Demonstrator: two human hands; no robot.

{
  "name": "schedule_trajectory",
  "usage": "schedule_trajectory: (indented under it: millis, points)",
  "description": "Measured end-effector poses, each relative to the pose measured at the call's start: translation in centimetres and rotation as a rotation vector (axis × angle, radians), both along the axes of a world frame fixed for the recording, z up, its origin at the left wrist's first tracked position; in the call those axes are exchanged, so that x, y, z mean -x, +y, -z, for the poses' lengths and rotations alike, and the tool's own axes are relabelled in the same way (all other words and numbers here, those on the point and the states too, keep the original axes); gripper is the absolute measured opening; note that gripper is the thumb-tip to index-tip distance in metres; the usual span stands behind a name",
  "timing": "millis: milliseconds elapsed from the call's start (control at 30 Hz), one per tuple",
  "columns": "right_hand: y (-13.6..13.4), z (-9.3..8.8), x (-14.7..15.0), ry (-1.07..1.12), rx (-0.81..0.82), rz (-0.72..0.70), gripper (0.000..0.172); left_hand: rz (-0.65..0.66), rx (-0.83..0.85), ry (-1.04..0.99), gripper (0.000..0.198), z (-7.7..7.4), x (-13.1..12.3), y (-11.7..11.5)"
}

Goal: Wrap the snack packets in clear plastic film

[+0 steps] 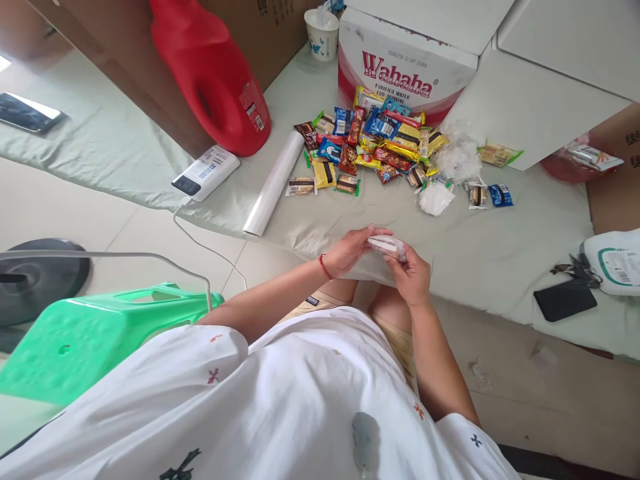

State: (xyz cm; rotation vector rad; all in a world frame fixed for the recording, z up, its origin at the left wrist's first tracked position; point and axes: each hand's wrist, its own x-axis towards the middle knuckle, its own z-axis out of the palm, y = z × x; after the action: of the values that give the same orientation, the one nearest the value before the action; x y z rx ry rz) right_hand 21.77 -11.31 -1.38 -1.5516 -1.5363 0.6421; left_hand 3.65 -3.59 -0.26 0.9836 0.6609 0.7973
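Note:
My left hand (347, 251), with a red cord on its wrist, and my right hand (413, 275) are together at the table's front edge. Between their fingertips is a small plastic-wrapped packet (386, 244), pale with a darker line along it. Both hands are closed on it, the left from the left end and the right from the right. A sheet of clear plastic film (367, 270) hangs below the fingers. What the packet contains cannot be made out. Beyond the hands lies a heap of small wrapped snacks (373, 143), with a clear film roll (274, 183) to its left.
Crumpled clear plastic (457, 160) and a white wrapped bundle (436, 198) lie right of the heap. A Wahaha carton (400, 73) stands behind. Left are a red jug (215, 73) and a cabled power bank (206, 173). A black pouch (565, 300) lies right; a green stool (100, 340) is left.

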Motion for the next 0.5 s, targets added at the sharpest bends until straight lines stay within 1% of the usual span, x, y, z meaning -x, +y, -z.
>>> schedule_trajectory:
  millis: [33, 67, 100, 167, 233, 333, 367, 433, 500]
  points:
    - [-0.1, 0.1, -0.1, -0.006, 0.007, 0.033, 0.046, 0.066, 0.047, -0.063, 0.048, 0.2, 0.1, -0.1]
    - [-0.2, 0.4, -0.1, -0.037, 0.011, 0.051, 0.048, 0.103, 0.080, -0.096, 0.053, 0.5, 0.1, -0.3]
    - [-0.2, 0.6, -0.2, -0.096, 0.012, 0.062, 0.049, 0.106, 0.094, -0.100, 0.057, 0.9, 0.0, -0.5]
    - [-0.4, 1.2, -0.1, -0.254, -0.002, 0.092, 0.052, 0.041, 0.104, -0.057, 0.060, 1.6, -0.6, -1.0]
    - [-0.7, 1.9, 0.2, -0.387, -0.030, 0.140, 0.057, -0.043, 0.159, -0.004, 0.058, 2.1, -1.5, -1.4]
    - [-1.2, 2.6, 0.9, -0.487, -0.086, 0.246, 0.060, -0.163, 0.263, 0.092, 0.063, 2.1, -3.1, -1.7]
    - [-1.3, 2.8, 1.1, -0.503, -0.108, 0.280, 0.060, -0.195, 0.280, 0.140, 0.061, 1.9, -3.6, -1.8]
    - [-1.6, 3.0, 1.3, -0.525, -0.123, 0.320, 0.059, -0.224, 0.276, 0.250, 0.050, 1.6, -4.5, -2.0]
    - [-1.8, 2.9, 1.2, -0.544, -0.088, 0.322, 0.059, -0.193, 0.243, 0.356, 0.036, 1.4, -5.2, -2.3]
